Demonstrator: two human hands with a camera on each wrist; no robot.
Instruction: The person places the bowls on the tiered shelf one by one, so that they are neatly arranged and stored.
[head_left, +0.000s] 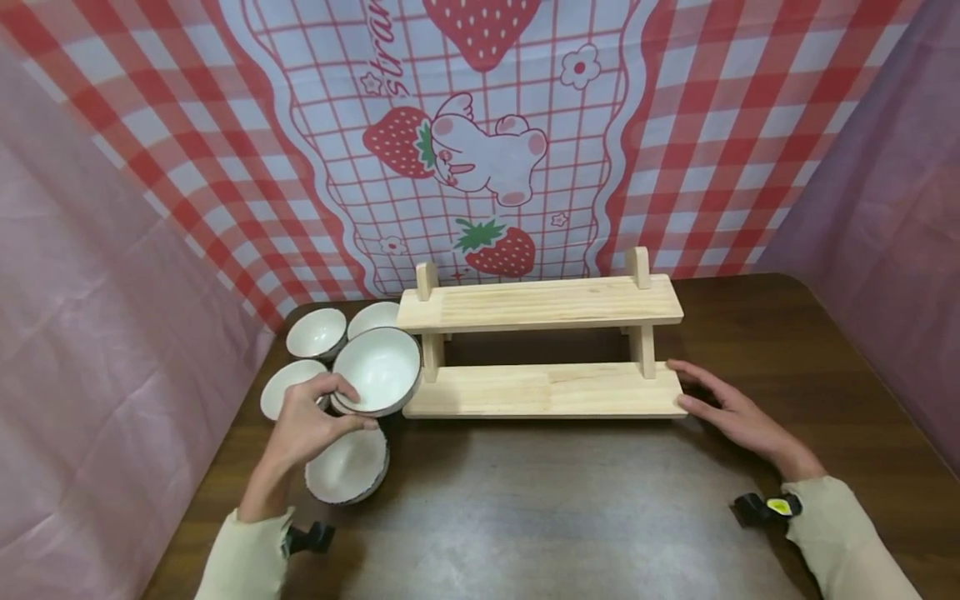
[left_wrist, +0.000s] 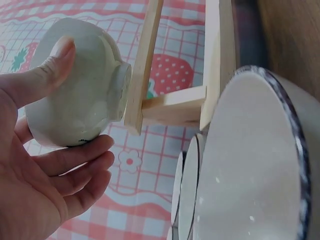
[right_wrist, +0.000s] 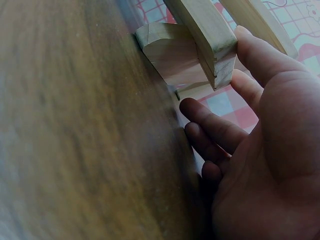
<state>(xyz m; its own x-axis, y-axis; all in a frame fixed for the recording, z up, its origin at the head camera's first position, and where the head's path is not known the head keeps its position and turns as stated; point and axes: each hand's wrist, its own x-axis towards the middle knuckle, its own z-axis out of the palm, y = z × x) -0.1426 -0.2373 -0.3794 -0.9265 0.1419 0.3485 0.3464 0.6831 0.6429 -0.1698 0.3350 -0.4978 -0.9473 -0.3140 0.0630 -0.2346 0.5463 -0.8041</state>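
Note:
My left hand (head_left: pixel 306 421) grips a white bowl (head_left: pixel 386 367) by its near left edge, thumb and fingers on opposite sides. In the left wrist view the bowl (left_wrist: pixel 82 82) is tipped sideways, its foot beside the upper board of a two-tier wooden shelf (left_wrist: pixel 137 75). In the head view it overlaps the left end of the wooden shelf (head_left: pixel 540 392). My right hand (head_left: pixel 735 412) holds the right end of the lower board, thumb and index fingertips at its corners. The right wrist view shows the other fingers (right_wrist: pixel 212 125) curled below the board end (right_wrist: pixel 222 65).
Several white bowls with dark rims stand left of the shelf: one bowl (head_left: pixel 348 467) in front, another (head_left: pixel 288 387) at the left, more (head_left: pixel 317 332) behind. The dark wooden table (head_left: pixel 555 508) meets a red checked cloth (head_left: pixel 693 167) at the back, with pink cloth on both sides.

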